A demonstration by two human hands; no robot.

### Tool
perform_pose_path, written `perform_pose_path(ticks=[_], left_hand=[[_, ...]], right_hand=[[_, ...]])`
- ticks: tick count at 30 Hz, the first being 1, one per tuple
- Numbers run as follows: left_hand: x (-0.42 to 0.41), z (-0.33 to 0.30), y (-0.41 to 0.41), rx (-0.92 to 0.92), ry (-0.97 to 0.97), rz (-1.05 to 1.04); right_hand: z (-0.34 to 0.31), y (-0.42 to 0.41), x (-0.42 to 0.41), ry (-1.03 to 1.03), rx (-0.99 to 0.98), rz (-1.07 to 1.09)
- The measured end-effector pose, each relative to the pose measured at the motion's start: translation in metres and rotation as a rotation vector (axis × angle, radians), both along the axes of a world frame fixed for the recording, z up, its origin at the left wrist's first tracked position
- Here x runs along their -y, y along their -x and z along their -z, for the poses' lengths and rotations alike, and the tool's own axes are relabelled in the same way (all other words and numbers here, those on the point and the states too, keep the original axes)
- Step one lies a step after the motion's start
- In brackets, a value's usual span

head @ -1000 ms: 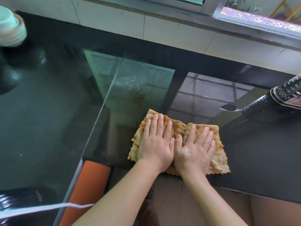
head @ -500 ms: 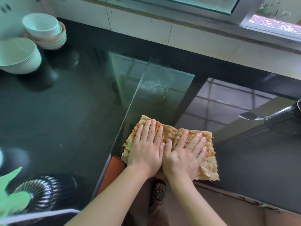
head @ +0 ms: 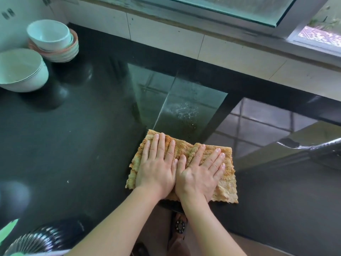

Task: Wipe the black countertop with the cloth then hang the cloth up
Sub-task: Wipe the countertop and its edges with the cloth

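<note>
Cloth [head: 227, 183] (tan terry, frayed), both hands flat w/ straight fingers: left [head: 156, 169], right [head: 200, 175], glossy black countertop [head: 73, 145]

Both hands [head: 181, 172] have slid the cloth [head: 227, 179] left along the countertop [head: 77, 145]. Bowls [head: 49, 39] have come into sight

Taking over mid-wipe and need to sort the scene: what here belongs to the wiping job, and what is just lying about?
In the job:
- cloth, flat near the counter's front edge
- left hand and right hand, both pressing flat on it
- black countertop

Just lying about:
- stacked bowls, far left corner
- large white bowl beside them
- ribbed shiny object, near left
- dark handled utensil, right edge
</note>
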State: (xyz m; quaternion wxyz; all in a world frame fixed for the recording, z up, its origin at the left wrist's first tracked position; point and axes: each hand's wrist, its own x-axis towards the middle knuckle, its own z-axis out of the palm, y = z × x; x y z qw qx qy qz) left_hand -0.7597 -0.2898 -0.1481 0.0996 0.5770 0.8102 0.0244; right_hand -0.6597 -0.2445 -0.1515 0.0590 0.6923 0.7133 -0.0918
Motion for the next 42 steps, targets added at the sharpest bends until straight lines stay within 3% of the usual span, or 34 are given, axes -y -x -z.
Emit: perform_pose_path(ticks=[21,42], left_hand=[[-0.159,0.008,0.063,-0.04,-0.058,-0.12],[-0.272,-0.006,0.095,0.069,-0.097,-0.547]], right_hand=[[0.005,0.068,-0.166,-0.048,-0.032,-0.051],[-0.002,0.135,-0.32,-0.096,-0.083,-0.611]])
